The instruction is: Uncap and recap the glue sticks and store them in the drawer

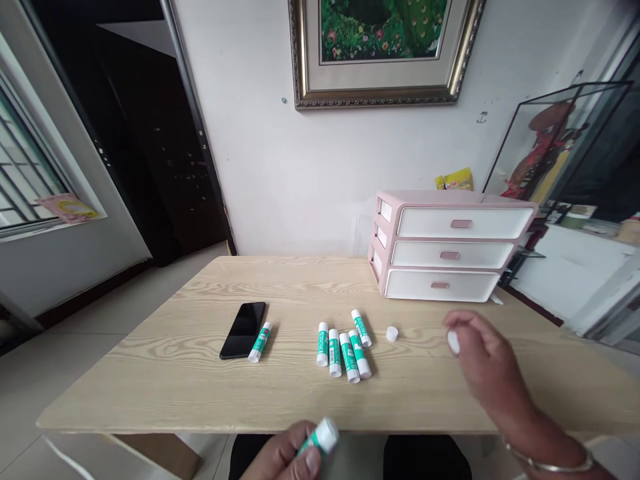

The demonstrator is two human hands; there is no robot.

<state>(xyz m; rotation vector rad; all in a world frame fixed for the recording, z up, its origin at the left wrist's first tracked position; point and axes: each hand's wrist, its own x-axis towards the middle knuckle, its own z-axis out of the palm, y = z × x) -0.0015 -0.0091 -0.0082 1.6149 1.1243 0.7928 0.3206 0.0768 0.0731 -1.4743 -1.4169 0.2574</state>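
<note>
Hands (284, 455) hold smooth cylindrical tube (321, 440), rounded white cap (453, 343)

I was in what looked like a room of a home: a flowery picture (383, 40) in an ornate frame hung above the pink drawer unit (453, 241), a glass display case (502, 147) stood to its right, and a barred window (25, 170) lay far to its left.
</note>
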